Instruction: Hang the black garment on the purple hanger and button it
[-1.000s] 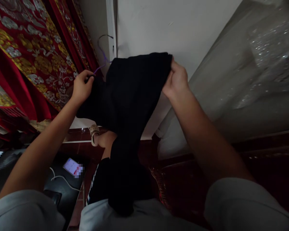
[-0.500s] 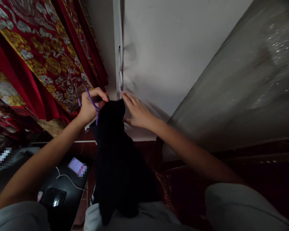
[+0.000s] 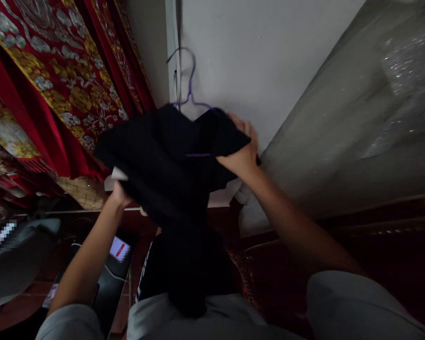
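A dark, nearly black garment (image 3: 156, 156) is spread over a purple hanger (image 3: 190, 89), whose hook points up in front of the pale wall. Part of the hanger's lower bar shows as a short purple line across the cloth. My right hand (image 3: 246, 146) is closed around the garment and the hanger's right shoulder, fingers behind and thumb in front. At the lower left, my left hand (image 3: 122, 194) holds the garment's edge beside a small white patch (image 3: 119, 174). The cloth hides most of that hand's fingers. The garment's lower part hangs down toward my lap.
Red embroidered cloth (image 3: 71, 89) hangs at the left. Below it, a phone (image 3: 119, 248) with a lit screen and a cable lie on a black surface (image 3: 109, 293). Grey plastic sheeting (image 3: 357, 132) covers something large at the right. A white cable (image 3: 179, 28) runs down the wall (image 3: 269, 47).
The hanger has gone from hanging on my left hand to inside the garment, hook upward. The garment has spread wide. My left hand has moved down, my right hand rightward onto the shoulder.
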`<action>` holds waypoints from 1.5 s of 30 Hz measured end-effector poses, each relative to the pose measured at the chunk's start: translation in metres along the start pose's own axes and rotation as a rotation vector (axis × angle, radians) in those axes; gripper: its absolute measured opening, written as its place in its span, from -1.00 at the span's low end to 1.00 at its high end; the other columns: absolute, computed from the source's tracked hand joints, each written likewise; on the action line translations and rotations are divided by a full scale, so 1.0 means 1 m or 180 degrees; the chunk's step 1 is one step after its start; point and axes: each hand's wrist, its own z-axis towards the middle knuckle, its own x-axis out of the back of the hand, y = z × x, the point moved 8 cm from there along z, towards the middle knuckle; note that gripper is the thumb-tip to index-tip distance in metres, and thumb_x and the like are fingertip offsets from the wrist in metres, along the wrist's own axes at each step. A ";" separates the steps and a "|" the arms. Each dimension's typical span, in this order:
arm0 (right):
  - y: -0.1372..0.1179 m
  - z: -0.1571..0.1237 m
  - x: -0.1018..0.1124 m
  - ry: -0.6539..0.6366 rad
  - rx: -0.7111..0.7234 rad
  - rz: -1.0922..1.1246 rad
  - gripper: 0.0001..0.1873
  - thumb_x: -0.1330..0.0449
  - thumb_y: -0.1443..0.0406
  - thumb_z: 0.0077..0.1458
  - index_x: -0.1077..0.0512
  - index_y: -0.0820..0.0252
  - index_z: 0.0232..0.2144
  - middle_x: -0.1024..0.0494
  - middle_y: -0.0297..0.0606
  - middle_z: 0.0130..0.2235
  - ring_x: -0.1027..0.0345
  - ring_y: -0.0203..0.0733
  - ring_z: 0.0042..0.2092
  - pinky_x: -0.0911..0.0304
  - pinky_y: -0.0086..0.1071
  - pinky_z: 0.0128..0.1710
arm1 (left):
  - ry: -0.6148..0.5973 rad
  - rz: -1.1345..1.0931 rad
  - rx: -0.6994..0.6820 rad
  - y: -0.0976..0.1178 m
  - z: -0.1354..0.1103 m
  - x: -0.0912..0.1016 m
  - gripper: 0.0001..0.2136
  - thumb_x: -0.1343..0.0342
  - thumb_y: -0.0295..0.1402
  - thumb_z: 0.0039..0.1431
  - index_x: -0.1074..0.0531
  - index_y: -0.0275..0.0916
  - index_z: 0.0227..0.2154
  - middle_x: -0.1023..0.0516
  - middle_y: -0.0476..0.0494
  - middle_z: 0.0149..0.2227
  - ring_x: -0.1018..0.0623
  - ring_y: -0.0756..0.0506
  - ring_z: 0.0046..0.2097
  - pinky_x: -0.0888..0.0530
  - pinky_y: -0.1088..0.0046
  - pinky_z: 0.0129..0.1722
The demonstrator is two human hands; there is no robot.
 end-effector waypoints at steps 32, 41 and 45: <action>-0.059 -0.189 -0.123 -0.1631 -0.2671 0.3156 -0.47 -0.21 -0.01 0.09 -0.21 0.13 -0.73 -0.27 -0.38 -0.68 -0.16 -0.32 -0.57 -0.09 -0.41 -0.51 | 0.3430 -0.0398 -0.0312 -0.074 -0.136 -0.012 -0.62 -0.31 -0.33 0.15 -0.42 -0.15 0.03 -0.47 -0.16 0.13 -0.48 -0.15 0.20 -0.38 0.34 0.22; -0.058 -0.179 -0.096 -0.0580 -0.2607 0.3273 -0.34 -0.26 -0.25 -0.01 -0.23 0.15 -0.66 -0.21 -0.41 -0.62 -0.10 -0.35 -0.51 -0.03 -0.41 -0.50 | 0.0635 -0.0094 -0.0304 -0.051 -0.102 -0.107 -0.84 -0.21 -0.37 0.30 -0.55 -0.20 -0.08 -0.57 -0.18 -0.10 -0.58 -0.12 -0.02 -0.50 0.37 0.04; -0.084 -0.171 -0.095 -0.1209 -0.1859 0.3642 -0.41 -0.21 -0.18 0.15 -0.26 0.16 -0.56 -0.26 -0.41 -0.57 -0.12 -0.36 -0.49 -0.08 -0.42 -0.47 | 0.1280 -0.0333 -0.0115 -0.065 -0.102 -0.096 -0.89 -0.20 -0.38 0.25 -0.52 -0.24 -0.19 -0.58 -0.11 -0.25 -0.61 -0.09 -0.18 -0.53 0.44 -0.11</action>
